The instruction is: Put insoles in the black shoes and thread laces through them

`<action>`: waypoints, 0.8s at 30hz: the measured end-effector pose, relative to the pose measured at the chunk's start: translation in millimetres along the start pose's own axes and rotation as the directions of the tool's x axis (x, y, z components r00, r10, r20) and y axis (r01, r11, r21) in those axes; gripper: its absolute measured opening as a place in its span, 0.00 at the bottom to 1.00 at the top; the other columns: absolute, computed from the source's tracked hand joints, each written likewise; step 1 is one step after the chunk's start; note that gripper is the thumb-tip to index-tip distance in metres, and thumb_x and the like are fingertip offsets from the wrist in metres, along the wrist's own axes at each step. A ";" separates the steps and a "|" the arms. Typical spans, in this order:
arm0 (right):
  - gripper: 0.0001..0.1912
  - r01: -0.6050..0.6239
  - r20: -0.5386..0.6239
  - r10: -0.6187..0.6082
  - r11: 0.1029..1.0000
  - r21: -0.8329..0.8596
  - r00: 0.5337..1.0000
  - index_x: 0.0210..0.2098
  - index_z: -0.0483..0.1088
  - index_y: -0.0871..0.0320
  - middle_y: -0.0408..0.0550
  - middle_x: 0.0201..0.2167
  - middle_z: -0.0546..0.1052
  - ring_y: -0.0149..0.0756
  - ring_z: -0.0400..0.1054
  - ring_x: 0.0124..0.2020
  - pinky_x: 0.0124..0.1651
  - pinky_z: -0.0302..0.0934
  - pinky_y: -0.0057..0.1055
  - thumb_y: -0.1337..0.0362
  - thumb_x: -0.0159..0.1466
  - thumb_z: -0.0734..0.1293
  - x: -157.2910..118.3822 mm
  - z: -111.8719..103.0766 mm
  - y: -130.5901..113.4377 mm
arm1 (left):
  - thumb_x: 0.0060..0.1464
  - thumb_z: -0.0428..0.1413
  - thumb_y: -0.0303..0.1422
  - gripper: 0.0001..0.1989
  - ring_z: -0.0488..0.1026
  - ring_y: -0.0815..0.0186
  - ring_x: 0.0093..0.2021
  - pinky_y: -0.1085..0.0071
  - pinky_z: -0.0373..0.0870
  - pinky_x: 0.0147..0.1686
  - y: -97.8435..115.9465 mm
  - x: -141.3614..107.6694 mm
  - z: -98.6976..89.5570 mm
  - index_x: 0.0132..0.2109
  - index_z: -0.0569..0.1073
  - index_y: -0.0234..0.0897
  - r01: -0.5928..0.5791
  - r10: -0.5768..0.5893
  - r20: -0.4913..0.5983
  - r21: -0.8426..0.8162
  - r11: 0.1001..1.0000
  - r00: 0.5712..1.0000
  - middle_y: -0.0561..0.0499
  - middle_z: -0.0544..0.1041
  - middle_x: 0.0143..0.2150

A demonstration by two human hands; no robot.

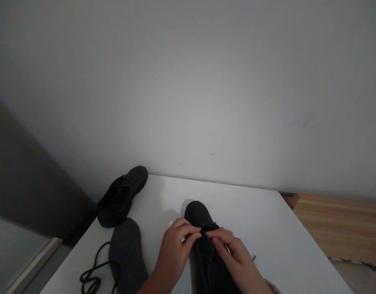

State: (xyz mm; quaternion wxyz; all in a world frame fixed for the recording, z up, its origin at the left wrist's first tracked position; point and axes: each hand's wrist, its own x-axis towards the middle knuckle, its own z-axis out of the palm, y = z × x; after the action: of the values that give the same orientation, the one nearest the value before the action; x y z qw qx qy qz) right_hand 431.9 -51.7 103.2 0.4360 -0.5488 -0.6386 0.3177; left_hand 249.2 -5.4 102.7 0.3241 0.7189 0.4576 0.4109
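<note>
A black shoe [198, 212] sits on the white table with its toe pointing away from me. My left hand [178, 241] is closed in a pinch over the shoe's upper, at the lacing opening. From the other side, my right hand [229, 245] pinches at the same spot, its fingertips almost meeting the left ones. Both pinches touch the shoe's dark upper; whether a lace is between the fingers is too dark to make out. A thin dark lace tip [254, 257] sticks out right of my right hand. The heel is cut off by the frame's lower edge.
A second black shoe [123, 196] stands at the table's back left corner. Nearer lie a grey insole [126, 253] and a loose black shoelace [91, 274], partly over it. A wall [206, 102] rises behind the white table [252, 208]. Wooden boards [341, 224] are at right.
</note>
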 end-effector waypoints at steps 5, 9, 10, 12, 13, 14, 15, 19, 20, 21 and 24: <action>0.16 0.102 0.057 -0.091 0.968 -0.227 0.994 0.46 0.76 0.53 0.50 0.42 0.80 0.44 0.74 0.45 0.50 0.69 0.42 0.74 0.64 0.63 1.6 17.2 -6.5 | 0.58 0.60 0.28 0.05 0.80 0.62 0.34 0.70 0.76 0.37 -18.8 -12.6 -2.4 0.35 0.81 0.39 0.024 -0.022 -0.060 0.029 0.999 0.998 0.51 0.82 0.32; 0.23 0.121 0.065 -0.104 0.925 -0.361 0.992 0.48 0.74 0.52 0.51 0.49 0.77 0.46 0.72 0.48 0.51 0.69 0.44 0.79 0.60 0.62 2.2 25.3 -5.7 | 0.59 0.58 0.30 0.05 0.81 0.62 0.35 0.69 0.76 0.37 -29.8 -20.6 -0.9 0.38 0.81 0.40 0.020 -0.017 -0.065 0.056 0.998 0.998 0.51 0.84 0.34; 0.25 0.120 0.070 -0.101 0.914 -0.387 0.992 0.49 0.74 0.53 0.51 0.50 0.77 0.46 0.72 0.48 0.50 0.69 0.44 0.80 0.59 0.61 3.0 26.5 -6.2 | 0.59 0.58 0.30 0.06 0.81 0.61 0.35 0.69 0.76 0.38 -30.9 -21.6 -0.2 0.39 0.80 0.41 0.017 -0.013 -0.067 0.065 0.998 0.998 0.51 0.84 0.35; 0.30 0.114 0.074 -0.090 0.888 -0.446 0.993 0.51 0.74 0.54 0.52 0.49 0.78 0.48 0.71 0.47 0.50 0.69 0.44 0.84 0.55 0.60 5.6 28.6 -10.0 | 0.60 0.56 0.30 0.07 0.81 0.60 0.36 0.67 0.76 0.38 -30.3 -23.0 1.1 0.40 0.80 0.41 0.008 -0.002 -0.071 0.082 0.997 0.997 0.50 0.83 0.35; 0.32 0.109 0.075 -0.083 0.873 -0.475 0.994 0.50 0.75 0.54 0.52 0.48 0.78 0.48 0.71 0.46 0.49 0.69 0.44 0.85 0.53 0.59 7.3 29.5 -13.2 | 0.61 0.55 0.30 0.08 0.81 0.60 0.36 0.67 0.76 0.39 -28.5 -23.6 1.5 0.39 0.80 0.41 0.000 0.006 -0.072 0.089 0.996 0.997 0.50 0.83 0.35; 0.32 0.102 0.076 -0.073 0.859 -0.501 0.994 0.49 0.76 0.54 0.51 0.47 0.79 0.48 0.71 0.44 0.48 0.68 0.44 0.86 0.53 0.59 9.0 30.2 -16.8 | 0.62 0.55 0.31 0.08 0.81 0.59 0.37 0.66 0.76 0.39 -25.8 -24.4 1.5 0.39 0.80 0.41 -0.014 0.020 -0.070 0.097 0.995 0.997 0.49 0.83 0.35; 0.31 0.094 0.078 -0.062 0.848 -0.522 0.995 0.47 0.77 0.54 0.51 0.44 0.80 0.48 0.72 0.42 0.46 0.68 0.43 0.87 0.53 0.58 10.7 30.8 -20.3 | 0.62 0.55 0.32 0.08 0.81 0.59 0.37 0.65 0.76 0.40 -22.4 -25.4 1.3 0.40 0.79 0.41 -0.031 0.037 -0.064 0.104 0.994 0.997 0.48 0.83 0.36; 0.23 0.058 0.076 -0.020 0.841 -0.537 0.997 0.38 0.77 0.54 0.47 0.36 0.80 0.45 0.71 0.37 0.41 0.64 0.38 0.86 0.60 0.60 14.6 31.3 -26.7 | 0.50 0.67 0.39 0.16 0.79 0.54 0.40 0.61 0.78 0.40 -6.0 -29.2 0.1 0.44 0.77 0.38 -0.041 0.041 0.000 0.149 0.988 0.999 0.45 0.81 0.39; 0.21 0.048 0.065 -0.016 0.847 -0.530 0.998 0.37 0.76 0.54 0.47 0.36 0.80 0.44 0.71 0.37 0.40 0.63 0.38 0.85 0.61 0.61 14.6 31.2 -26.0 | 0.46 0.69 0.38 0.18 0.79 0.54 0.40 0.61 0.78 0.40 -3.0 -29.4 0.1 0.44 0.77 0.38 -0.016 0.014 0.013 0.158 0.987 1.000 0.45 0.81 0.39; 0.19 0.044 0.056 -0.018 0.854 -0.518 0.998 0.37 0.75 0.54 0.47 0.36 0.79 0.44 0.70 0.37 0.40 0.62 0.37 0.84 0.62 0.62 14.3 31.1 -24.7 | 0.45 0.70 0.36 0.18 0.79 0.54 0.40 0.60 0.78 0.40 -1.0 -29.3 0.3 0.43 0.77 0.38 0.014 -0.018 0.022 0.164 0.986 1.000 0.46 0.81 0.38; 0.13 0.056 0.035 -0.045 0.891 -0.451 0.998 0.36 0.72 0.55 0.47 0.36 0.77 0.43 0.69 0.38 0.42 0.61 0.38 0.78 0.65 0.63 11.7 30.4 -20.3 | 0.50 0.64 0.30 0.11 0.79 0.56 0.38 0.62 0.78 0.40 -0.5 -28.1 0.4 0.42 0.76 0.38 0.058 -0.062 0.023 0.140 0.989 0.998 0.47 0.81 0.37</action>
State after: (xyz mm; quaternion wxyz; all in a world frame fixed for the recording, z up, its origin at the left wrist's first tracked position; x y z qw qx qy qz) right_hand 395.6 -42.0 110.9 0.2973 -0.6146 -0.7139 0.1560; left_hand 242.5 -31.2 93.8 0.2917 0.7312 0.5019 0.3583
